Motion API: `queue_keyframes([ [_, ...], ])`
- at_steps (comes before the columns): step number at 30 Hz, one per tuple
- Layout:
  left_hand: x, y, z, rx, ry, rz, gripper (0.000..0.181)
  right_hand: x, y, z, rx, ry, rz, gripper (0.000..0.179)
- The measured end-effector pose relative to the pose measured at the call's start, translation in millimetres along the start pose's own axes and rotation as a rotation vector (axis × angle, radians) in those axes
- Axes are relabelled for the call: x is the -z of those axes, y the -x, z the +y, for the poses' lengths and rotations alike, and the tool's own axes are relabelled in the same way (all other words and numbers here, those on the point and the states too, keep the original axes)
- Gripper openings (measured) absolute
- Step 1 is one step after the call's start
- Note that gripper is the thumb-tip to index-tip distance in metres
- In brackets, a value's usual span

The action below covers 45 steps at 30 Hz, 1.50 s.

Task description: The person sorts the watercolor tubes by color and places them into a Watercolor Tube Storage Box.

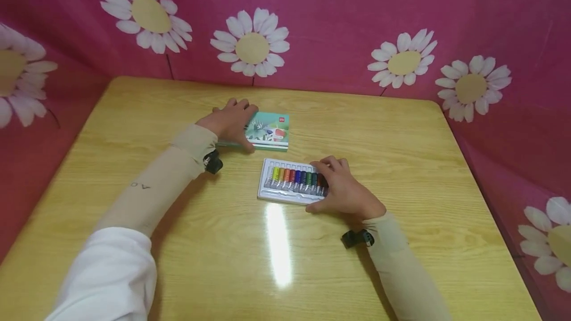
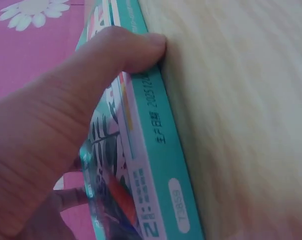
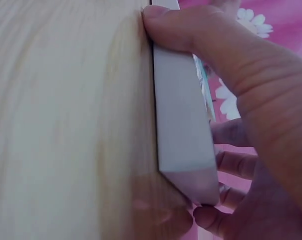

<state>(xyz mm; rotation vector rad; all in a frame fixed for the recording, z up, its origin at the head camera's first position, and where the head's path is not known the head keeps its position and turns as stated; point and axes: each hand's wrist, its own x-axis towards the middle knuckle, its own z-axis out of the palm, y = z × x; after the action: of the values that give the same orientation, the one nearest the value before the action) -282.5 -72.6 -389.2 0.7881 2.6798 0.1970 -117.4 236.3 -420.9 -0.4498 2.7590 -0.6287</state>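
A teal box (image 1: 269,130) with a printed picture lies flat toward the back of the table, left of centre. My left hand (image 1: 232,122) grips it across its left part, covering that end; in the left wrist view the thumb (image 2: 141,52) presses on the teal side wall. Closer to me, a white tray (image 1: 276,195) holds a row of small paint tubes (image 1: 292,181) in several colours. Its right end is gripped by my right hand (image 1: 345,192), which hides the last tubes. The right wrist view shows the thumb (image 3: 170,30) along the near side wall (image 3: 183,110), fingers around the far side.
Both things rest on a wooden table (image 1: 214,256) with a bright light reflection (image 1: 278,244) in front of the tray. A pink cloth (image 1: 325,19) with large white daisies hangs behind and beside the table. Each wrist wears a small black camera (image 1: 213,162).
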Motion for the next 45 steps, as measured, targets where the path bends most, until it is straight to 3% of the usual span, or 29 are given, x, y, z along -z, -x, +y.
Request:
queue_keyframes([
  [11, -12.7, 49.8, -16.4, 0.059, 0.029, 0.013, 0.114, 9, 11.0, 27, -0.04, -0.001, 0.011, 0.111],
  [18, -23.3, 67.0, -16.7, 0.016, 0.014, 0.057, 0.114, 14, 12.8, 39, -0.067, -0.007, 0.034, 0.11],
  [30, -39.3, 86.2, 3.5, -0.021, 0.054, 0.062, 0.112, 15, 6.3, 42, -0.092, -0.01, 0.051, 0.113],
  [36, -42.0, 87.9, 16.6, -0.021, 0.062, 0.061, 0.113, 16, 5.2, 41, -0.096, -0.013, 0.053, 0.114],
  [45, -43.7, 85.6, 23.8, -0.003, 0.052, 0.059, 0.113, 17, 7.1, 38, -0.092, -0.015, 0.051, 0.115],
])
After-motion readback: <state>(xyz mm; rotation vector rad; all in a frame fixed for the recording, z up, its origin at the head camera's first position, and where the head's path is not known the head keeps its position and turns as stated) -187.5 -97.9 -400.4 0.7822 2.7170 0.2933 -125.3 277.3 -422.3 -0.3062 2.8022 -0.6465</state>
